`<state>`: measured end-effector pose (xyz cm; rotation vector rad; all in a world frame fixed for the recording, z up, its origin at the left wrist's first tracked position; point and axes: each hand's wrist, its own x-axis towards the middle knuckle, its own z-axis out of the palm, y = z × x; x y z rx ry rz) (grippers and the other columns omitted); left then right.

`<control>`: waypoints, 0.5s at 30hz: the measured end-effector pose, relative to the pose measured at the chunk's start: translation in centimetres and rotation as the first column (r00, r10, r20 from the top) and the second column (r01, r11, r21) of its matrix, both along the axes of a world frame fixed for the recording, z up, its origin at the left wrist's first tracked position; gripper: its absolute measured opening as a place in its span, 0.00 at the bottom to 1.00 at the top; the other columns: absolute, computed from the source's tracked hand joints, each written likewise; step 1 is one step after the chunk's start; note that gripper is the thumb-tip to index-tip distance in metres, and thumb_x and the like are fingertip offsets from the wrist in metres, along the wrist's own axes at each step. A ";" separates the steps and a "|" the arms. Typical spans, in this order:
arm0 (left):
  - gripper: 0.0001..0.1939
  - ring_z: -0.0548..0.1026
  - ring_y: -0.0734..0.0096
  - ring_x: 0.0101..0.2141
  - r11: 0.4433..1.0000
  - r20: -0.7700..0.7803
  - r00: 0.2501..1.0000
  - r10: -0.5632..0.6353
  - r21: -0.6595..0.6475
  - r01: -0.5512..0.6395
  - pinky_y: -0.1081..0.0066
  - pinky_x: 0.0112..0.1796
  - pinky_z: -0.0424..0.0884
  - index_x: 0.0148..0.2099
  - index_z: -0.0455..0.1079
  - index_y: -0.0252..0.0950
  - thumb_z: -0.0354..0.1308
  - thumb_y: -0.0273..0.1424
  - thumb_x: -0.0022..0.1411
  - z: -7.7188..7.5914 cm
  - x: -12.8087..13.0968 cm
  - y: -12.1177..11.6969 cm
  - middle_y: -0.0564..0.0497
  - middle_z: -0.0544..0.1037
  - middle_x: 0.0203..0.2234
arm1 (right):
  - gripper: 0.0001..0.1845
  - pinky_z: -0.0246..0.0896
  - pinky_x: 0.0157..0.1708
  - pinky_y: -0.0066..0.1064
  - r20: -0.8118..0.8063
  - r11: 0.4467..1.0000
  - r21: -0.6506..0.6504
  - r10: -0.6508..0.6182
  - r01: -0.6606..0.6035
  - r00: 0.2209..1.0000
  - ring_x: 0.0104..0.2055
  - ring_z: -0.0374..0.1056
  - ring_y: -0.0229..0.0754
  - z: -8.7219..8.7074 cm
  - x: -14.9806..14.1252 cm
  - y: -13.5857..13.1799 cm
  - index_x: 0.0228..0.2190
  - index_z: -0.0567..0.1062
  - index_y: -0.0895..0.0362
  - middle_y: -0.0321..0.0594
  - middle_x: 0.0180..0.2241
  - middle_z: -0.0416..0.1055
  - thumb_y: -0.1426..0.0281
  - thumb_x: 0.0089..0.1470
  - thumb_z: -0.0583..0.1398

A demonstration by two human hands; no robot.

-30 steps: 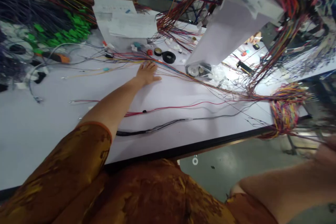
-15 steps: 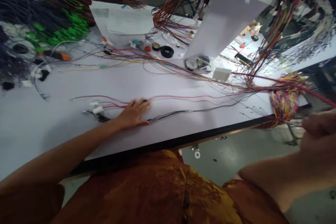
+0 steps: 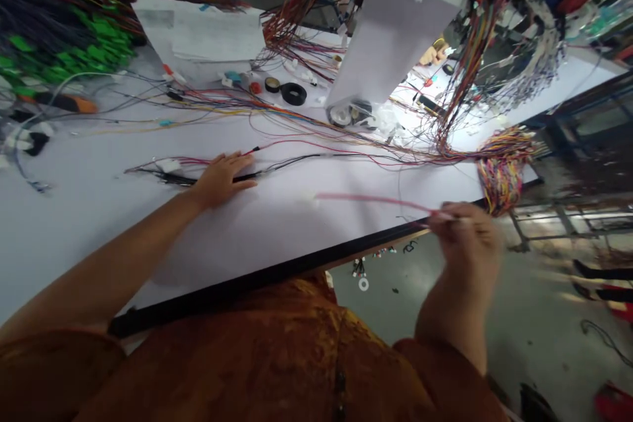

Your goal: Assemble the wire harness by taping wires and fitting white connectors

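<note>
White bench [image 3: 277, 231]: left hand [image 3: 221, 178] lies flat on red-and-black wires [image 3: 179, 180] at nine o'clock; at four o'clock, right hand [image 3: 469, 237] pinches a red lead [image 3: 368, 198] whose loose end, swung wide, could snag nearby wiring [image 3: 306, 120].

Tabletop [image 3: 277, 231]: white; near edge [image 3: 277, 275] blk. Wire [image 3: 370, 198] in R hand [image 3: 467, 237]: pinkish red. Wires [image 3: 180, 180] under L hand [image 3: 222, 178]: red & blk. Far-L wire-end pcs. [image 3: 99, 53]: bright green. Far tape roll [image 3: 293, 99]: solid blk. R bundle [image 3: 502, 178]: mixed yel./red/pink. Garment [image 3: 277, 356]: rust-brn. w/ yel. mottling.
</note>
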<state>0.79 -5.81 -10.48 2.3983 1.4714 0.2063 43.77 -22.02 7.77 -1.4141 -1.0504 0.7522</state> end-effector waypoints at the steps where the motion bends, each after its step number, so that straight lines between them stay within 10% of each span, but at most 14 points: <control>1: 0.31 0.61 0.61 0.63 1.000 0.040 0.999 0.012 0.015 -0.013 0.61 0.63 0.52 0.64 0.62 0.36 0.44 0.48 0.67 0.1 -0.3 -1.1 0.44 0.69 0.61 | 0.12 0.58 0.24 0.35 0.085 0.985 0.003 0.170 -0.171 0.982 0.24 0.63 0.40 -1.4 -0.9 0.5 0.26 0.80 0.50 0.39 0.23 0.70 0.54 0.45 0.69; 6: 0.22 0.69 0.64 0.53 0.991 0.108 0.987 0.117 0.059 -0.124 0.64 0.58 0.62 0.53 0.70 0.39 0.42 0.44 0.69 0.3 -1.9 -5.3 0.45 0.75 0.49 | 0.12 0.57 0.27 0.28 0.251 0.680 -0.067 0.720 -0.730 0.647 0.25 0.64 0.34 -3.4 -5.6 3.7 0.30 0.78 0.55 0.35 0.24 0.71 0.63 0.61 0.59; 15: 0.15 0.75 0.59 0.38 0.985 0.108 0.992 0.059 -0.169 -0.040 0.62 0.44 0.68 0.32 0.73 0.45 0.54 0.49 0.56 0.1 -2.1 -8.0 0.51 0.79 0.32 | 0.14 0.56 0.34 0.26 0.554 0.680 0.163 0.537 -0.715 0.636 0.31 0.61 0.31 -1.1 -13.8 13.1 0.31 0.75 0.58 0.33 0.29 0.70 0.63 0.65 0.56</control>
